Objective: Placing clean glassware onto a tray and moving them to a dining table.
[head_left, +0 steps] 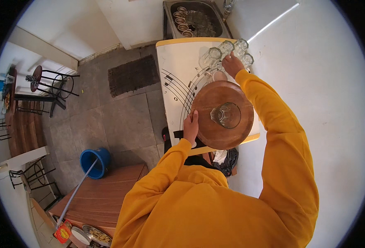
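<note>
A round brown wooden tray [203,124] is held at its left rim by my left hand [190,125], thumb on top and the other fingers underneath. One clear drinking glass [228,115] stands on it. At the far right of the white table, my right hand [232,65] is among several clear glasses, its fingers closed around a drinking glass [227,46]; the hand partly hides it. Another glass [214,53] stands to the left of that hand. A glass mug [219,76] sits between the hand and the tray's far rim.
The white table [172,62] has a yellow edge and printed music notes. Beyond it, a metal sink [168,20] holds several metal-rimmed cups. A white wall borders the right. On the floor at left are a dark mat [133,75], a blue bucket [102,167] with a pole, and stools.
</note>
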A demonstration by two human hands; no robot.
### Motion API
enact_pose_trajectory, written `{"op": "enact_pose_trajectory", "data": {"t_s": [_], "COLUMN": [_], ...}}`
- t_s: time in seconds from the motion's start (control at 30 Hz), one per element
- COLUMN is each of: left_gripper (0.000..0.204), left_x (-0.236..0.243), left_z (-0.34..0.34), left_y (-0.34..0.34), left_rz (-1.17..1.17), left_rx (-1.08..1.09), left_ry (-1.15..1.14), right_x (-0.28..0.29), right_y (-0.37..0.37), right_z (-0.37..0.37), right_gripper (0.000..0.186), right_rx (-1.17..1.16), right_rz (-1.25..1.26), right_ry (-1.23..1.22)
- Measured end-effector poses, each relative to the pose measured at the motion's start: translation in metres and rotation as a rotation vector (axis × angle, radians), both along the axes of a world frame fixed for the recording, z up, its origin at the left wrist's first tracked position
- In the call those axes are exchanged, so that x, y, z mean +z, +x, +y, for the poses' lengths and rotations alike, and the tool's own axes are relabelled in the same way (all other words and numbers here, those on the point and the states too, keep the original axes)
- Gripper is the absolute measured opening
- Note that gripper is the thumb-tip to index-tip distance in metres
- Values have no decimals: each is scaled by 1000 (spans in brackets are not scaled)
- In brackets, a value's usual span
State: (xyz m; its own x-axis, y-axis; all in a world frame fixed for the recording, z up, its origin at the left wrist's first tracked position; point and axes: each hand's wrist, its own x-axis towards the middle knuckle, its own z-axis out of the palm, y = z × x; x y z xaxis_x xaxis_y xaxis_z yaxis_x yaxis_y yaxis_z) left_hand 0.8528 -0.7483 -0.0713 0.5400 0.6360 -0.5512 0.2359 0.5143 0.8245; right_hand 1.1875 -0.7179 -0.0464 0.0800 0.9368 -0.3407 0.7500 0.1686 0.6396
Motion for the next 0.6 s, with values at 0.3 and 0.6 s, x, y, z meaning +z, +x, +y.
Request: {"op": "enact_pose_trajectory", "data": {"t_s": [0.3,0.6], "left_gripper": [58,53], "left_x": [-16,-2], "left_z": [-1,3], "left_y": [0,2], "left_rz": [-21,18], "left_rx": [2,-31], "left_ry": [50,-16], "right_x": [-17,15], "right_y": [2,8], "right_z": [15,-31], "right_gripper": [23,16], "right_rx": [-45,15], "right_rz": [-115,-54], "right_ry": [-84,23]}}
